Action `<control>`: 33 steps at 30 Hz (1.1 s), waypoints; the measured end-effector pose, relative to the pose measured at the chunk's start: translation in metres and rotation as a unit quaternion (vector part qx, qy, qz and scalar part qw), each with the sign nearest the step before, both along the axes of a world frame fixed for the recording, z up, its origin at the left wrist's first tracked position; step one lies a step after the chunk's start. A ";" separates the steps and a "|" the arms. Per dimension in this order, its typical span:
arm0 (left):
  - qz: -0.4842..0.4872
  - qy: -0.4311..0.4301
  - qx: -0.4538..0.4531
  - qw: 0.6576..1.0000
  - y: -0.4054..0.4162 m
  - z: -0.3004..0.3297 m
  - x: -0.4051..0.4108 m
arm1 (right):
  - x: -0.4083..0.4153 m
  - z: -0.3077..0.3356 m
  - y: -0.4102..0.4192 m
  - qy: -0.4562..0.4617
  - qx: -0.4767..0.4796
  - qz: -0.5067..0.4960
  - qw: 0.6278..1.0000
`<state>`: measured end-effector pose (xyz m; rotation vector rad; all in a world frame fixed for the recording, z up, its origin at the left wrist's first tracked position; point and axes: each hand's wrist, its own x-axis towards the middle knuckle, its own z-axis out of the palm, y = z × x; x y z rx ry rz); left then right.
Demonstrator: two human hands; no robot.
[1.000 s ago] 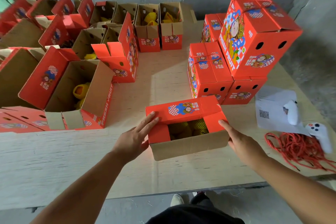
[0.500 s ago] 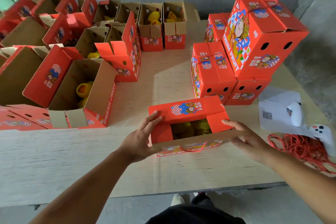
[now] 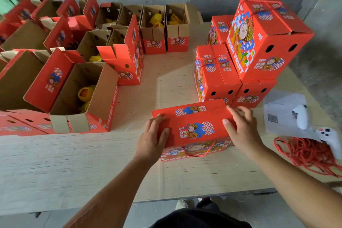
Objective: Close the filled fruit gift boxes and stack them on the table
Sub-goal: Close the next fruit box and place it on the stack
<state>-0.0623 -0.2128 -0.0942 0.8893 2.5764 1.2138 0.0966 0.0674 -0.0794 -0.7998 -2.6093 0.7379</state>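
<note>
Two bare hands lie on top of one red gift box [image 3: 196, 129] near the front edge of our wooden table [image 3: 74, 168]. Many open boxes [image 3: 77, 90], some showing yellow-netted fruit [image 3: 84, 94], fill the table from 9 to 12 o'clock. At 1 o'clock stands the closed stack [image 3: 240, 57], its top box tilted on the lower ones. Our box sits at centre, both lid flaps folded down and meeting along the top, a red cord handle on its near face. Our left hand [image 3: 151, 139] lies flat on the left end, fingers spread; our right hand [image 3: 240, 129] presses the right end, fingers spread. At 3 o'clock lie paper sheets [image 3: 281, 113], red cord [image 3: 305, 152] and two white controllers [image 3: 300, 116].
</note>
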 end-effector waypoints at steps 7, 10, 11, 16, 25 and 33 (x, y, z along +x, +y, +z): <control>0.033 0.073 -0.060 0.995 0.004 -0.004 0.003 | -0.005 -0.004 -0.006 -0.028 0.114 0.112 0.987; 0.051 0.094 -0.064 0.992 0.005 -0.005 0.008 | -0.011 -0.005 -0.011 0.002 0.155 0.091 0.984; 0.056 0.098 -0.062 0.992 0.006 -0.005 0.009 | -0.012 -0.006 -0.011 0.007 0.172 0.085 0.981; 0.080 0.088 -0.083 0.989 0.011 0.001 0.006 | -0.019 -0.010 -0.013 0.011 0.176 0.016 0.984; 0.115 -0.037 -0.141 0.983 0.025 0.011 -0.001 | -0.028 -0.002 -0.009 0.008 0.201 0.038 0.979; 0.136 0.004 -0.178 0.975 0.031 0.013 0.001 | -0.033 0.001 -0.002 -0.034 0.160 0.074 0.984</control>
